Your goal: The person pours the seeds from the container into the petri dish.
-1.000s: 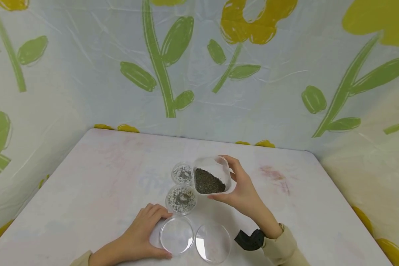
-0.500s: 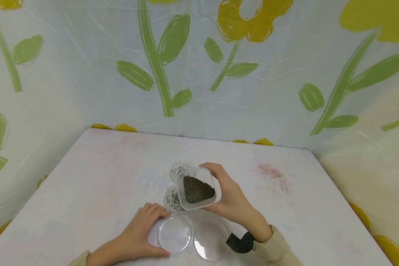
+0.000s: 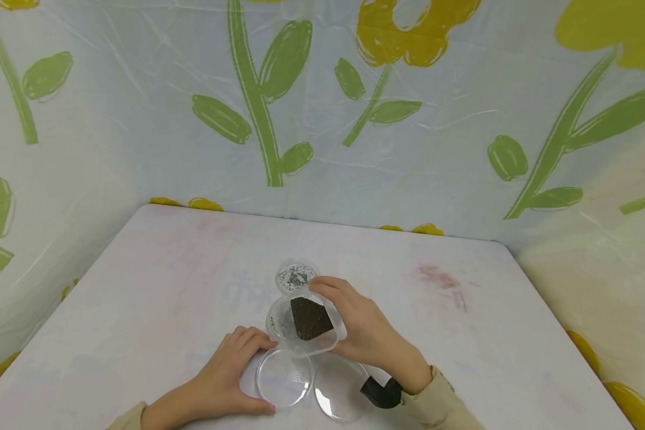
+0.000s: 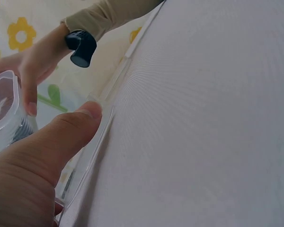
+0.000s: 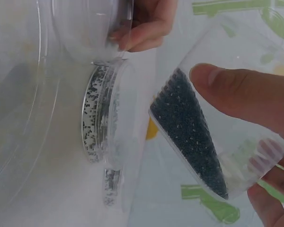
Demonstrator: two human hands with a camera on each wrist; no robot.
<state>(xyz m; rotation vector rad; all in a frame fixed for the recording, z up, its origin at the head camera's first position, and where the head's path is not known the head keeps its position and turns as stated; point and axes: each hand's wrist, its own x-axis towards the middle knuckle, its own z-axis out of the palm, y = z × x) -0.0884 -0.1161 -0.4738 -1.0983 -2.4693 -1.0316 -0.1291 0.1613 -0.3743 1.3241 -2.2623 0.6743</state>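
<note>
In the head view, my right hand (image 3: 368,328) grips a clear plastic container (image 3: 317,346) from its right side. Dark granules (image 3: 309,319) are heaped at one side of it, and it is tilted in the right wrist view. Beneath it, mostly hidden, lies a petri dish (image 3: 274,319) with black and white specks. A similar speckled petri dish (image 3: 295,276) sits farther back. Near the front, my left hand (image 3: 223,376) holds a clear petri dish (image 3: 285,379) between thumb and fingers. The left wrist view shows its thumb (image 4: 85,116) at the rim.
Beside the held dish, a second clear round dish (image 3: 340,391) lies to the right. A black strap-like band (image 3: 381,392) sits at my right wrist. The pale tabletop (image 3: 156,286) ends at a flower-printed cloth (image 3: 312,131) behind and at both sides.
My right hand has carried the container left and toward me, over the nearer speckled dish, tilting it more. The granules have shifted inside. My left hand stays on its dish.
</note>
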